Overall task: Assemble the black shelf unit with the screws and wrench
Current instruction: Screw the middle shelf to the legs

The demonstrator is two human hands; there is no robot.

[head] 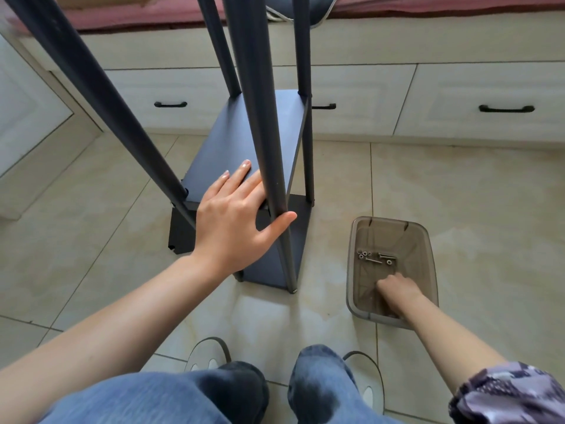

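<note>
Left hand (235, 221) steadies shelf unit (244, 148); right hand (397, 289) reaches into bin (428, 240)

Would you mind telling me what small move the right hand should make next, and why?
Probably pinch one screw and lift it out. The right hand is down in the brown bin, fingers curled just short of the loose hardware, seemingly empty, while the left hand rests open against a shelf post, steadying it.
</note>
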